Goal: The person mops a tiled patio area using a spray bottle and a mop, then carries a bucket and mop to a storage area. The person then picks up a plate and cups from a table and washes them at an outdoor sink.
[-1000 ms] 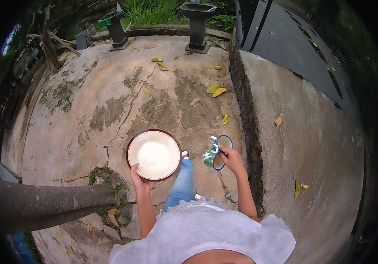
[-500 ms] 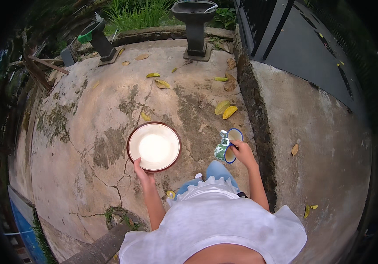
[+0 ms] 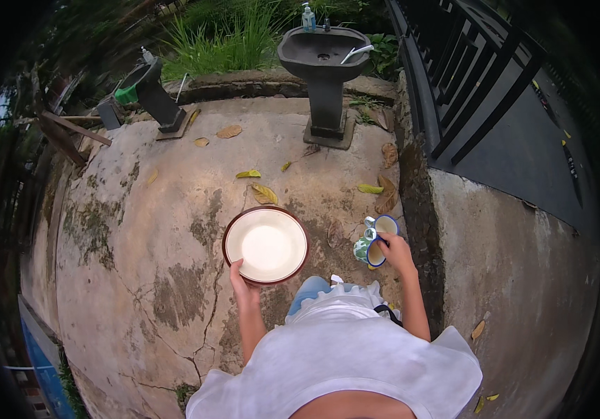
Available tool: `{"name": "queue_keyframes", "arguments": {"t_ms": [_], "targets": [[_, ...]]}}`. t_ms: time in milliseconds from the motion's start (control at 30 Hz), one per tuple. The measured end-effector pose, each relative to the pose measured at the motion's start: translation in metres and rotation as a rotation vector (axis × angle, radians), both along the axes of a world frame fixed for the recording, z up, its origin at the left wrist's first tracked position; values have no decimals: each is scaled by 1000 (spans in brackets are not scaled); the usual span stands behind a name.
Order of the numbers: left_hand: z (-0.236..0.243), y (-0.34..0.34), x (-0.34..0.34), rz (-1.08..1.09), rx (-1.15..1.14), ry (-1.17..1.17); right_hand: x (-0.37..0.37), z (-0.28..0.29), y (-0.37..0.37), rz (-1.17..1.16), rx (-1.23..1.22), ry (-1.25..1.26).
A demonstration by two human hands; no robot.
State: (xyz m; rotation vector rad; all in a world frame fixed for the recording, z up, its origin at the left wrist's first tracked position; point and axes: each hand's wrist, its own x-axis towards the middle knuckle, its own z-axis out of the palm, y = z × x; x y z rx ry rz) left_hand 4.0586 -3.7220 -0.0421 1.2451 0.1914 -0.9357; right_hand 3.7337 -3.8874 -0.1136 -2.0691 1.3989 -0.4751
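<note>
My left hand (image 3: 244, 288) grips the lower left edge of a round cream plate (image 3: 266, 244) with a dark brown rim. Its thumb lies over the rim, and the fingers go out of sight underneath. Whether more plates are stacked below, I cannot tell. On the other side, my right hand (image 3: 399, 253) is closed on two blue-rimmed mugs held together, an upper mug (image 3: 386, 224) and a lower mug (image 3: 376, 256). Green and white patterning shows on their outsides, and their pale insides are visible. Both hands are held in front of my body, above the concrete.
Ahead stands a dark pedestal sink (image 3: 324, 57) with a pump bottle (image 3: 308, 19) on its back edge and a white tap (image 3: 357, 53). Another sink (image 3: 147, 84), with a green cloth (image 3: 126, 94), is farther left. A raised ledge and black railing (image 3: 481, 87) run along the right. Fallen leaves (image 3: 263, 194) dot the cracked concrete.
Both sinks sit lower in the picture, and the near one looks larger, with its bottle now showing. The leaves have shifted down too. Plate and mugs stay in the same hands.
</note>
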Motion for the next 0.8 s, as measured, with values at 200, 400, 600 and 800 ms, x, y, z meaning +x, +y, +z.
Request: {"name": "queue_keyframes", "arguments": {"t_ms": [200,400,600,800], "targets": [[-6,-145,72,87,-60,-10,95,18,-183,127,10,-127],[-31,-301,161,103,-107,-33,174,18,-357,130,-78,-276],[-4,-498,208,41,-93,-29,221,44,-528,-23,-128,-242],[12,-665,231,4,-146,-103,264,45,-721,-56,-284,-109]]}}
